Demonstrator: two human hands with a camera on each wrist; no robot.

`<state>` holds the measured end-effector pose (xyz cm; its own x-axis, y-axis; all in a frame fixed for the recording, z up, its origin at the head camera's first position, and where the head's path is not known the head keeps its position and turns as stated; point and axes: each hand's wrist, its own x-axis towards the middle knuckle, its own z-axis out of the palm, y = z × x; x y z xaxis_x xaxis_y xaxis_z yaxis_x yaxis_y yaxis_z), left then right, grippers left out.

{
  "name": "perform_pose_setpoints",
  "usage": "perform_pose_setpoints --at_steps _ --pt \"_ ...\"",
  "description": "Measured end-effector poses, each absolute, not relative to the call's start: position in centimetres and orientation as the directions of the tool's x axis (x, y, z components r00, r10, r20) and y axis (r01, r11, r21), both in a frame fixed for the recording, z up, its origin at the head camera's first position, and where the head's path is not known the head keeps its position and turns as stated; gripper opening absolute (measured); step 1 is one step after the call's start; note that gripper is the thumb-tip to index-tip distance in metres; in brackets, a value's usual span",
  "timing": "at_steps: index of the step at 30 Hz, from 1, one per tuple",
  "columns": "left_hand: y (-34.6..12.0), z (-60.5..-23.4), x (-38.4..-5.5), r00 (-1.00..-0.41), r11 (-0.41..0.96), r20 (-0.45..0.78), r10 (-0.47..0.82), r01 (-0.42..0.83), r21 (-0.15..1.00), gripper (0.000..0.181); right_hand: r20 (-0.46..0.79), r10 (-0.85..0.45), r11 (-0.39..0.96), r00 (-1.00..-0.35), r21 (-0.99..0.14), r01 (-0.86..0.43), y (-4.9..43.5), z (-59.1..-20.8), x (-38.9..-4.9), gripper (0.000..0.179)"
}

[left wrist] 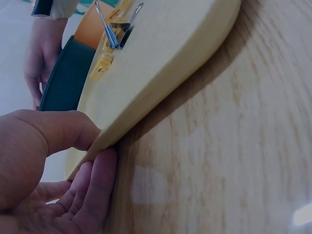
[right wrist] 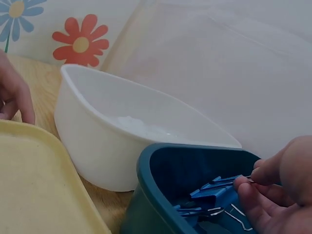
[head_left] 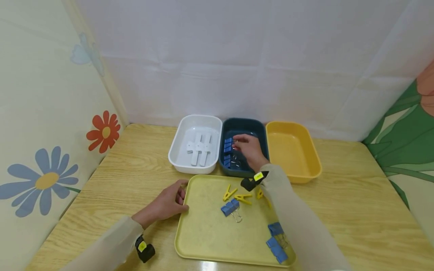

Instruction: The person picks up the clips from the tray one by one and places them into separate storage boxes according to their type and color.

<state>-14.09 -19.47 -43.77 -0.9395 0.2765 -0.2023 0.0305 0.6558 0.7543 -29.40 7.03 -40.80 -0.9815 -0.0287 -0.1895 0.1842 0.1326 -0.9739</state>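
My left hand (head_left: 165, 205) grips the left rim of a yellow tray (head_left: 203, 229), thumb at the rim and fingers curled under it in the left wrist view. Inside the dark teal bin (head_left: 245, 174), my right hand (head_left: 250, 149) pinches the wire handle of a blue binder clip (right wrist: 214, 189) between thumb and fingertips. Other blue binder clips (head_left: 227, 162) lie along that bin's left side. On the tray are a blue binder clip (head_left: 230, 207) near the middle, two more blue binder clips (head_left: 277, 249) at the lower right, and yellow clothespins (head_left: 229, 192), one partly behind my right forearm.
Left of the teal bin stands a white bin (head_left: 173, 150) holding several white clip-like pieces (head_left: 200, 147). A yellow-orange bin (head_left: 293, 146) stands to its right. All three line the back of the wooden table (head_left: 352, 195), before a white cloth (head_left: 237, 75).
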Motion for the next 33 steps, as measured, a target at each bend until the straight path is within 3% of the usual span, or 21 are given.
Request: perform_pose_setpoints --at_steps 23,33 --pt "-19.37 -43.67 -14.19 -0.938 0.641 -0.198 0.286 0.034 0.767 0.073 -0.188 -0.005 0.214 -0.982 -0.96 0.182 7.2 -41.56 -29.89 0.027" --pt "-19.46 -43.78 -14.09 -0.938 0.645 -0.194 0.288 0.04 0.763 0.071 -0.23 -0.065 0.22 -0.971 -0.952 0.211 6.9 -41.3 -29.53 0.035"
